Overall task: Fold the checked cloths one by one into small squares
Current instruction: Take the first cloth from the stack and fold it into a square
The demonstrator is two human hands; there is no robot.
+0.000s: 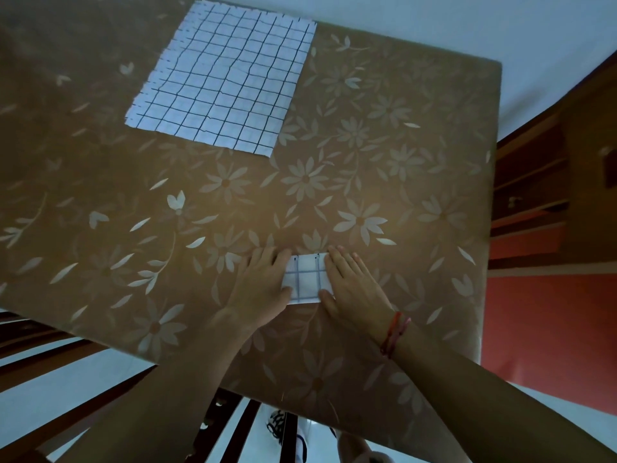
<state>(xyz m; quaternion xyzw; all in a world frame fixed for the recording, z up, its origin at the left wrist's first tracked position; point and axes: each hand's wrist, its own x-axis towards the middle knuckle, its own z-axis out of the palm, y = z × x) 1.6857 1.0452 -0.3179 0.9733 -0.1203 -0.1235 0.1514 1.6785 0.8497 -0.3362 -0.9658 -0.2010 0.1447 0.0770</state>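
A small folded white cloth with blue checks (307, 279) lies on the table near its front edge. My left hand (263, 285) presses flat on the cloth's left side with straight fingers. My right hand (350, 285), a red string round its wrist, presses flat on the cloth's right side. Only the middle strip of the folded cloth shows between the two hands. A larger checked cloth (223, 78) lies spread flat at the far side of the table, apart from both hands.
The table wears a brown cover with pale flowers (384, 182). Wooden chair slats (50, 355) stand at the lower left and below the front edge. A wooden cabinet (551, 188) and a red surface (547, 329) lie to the right.
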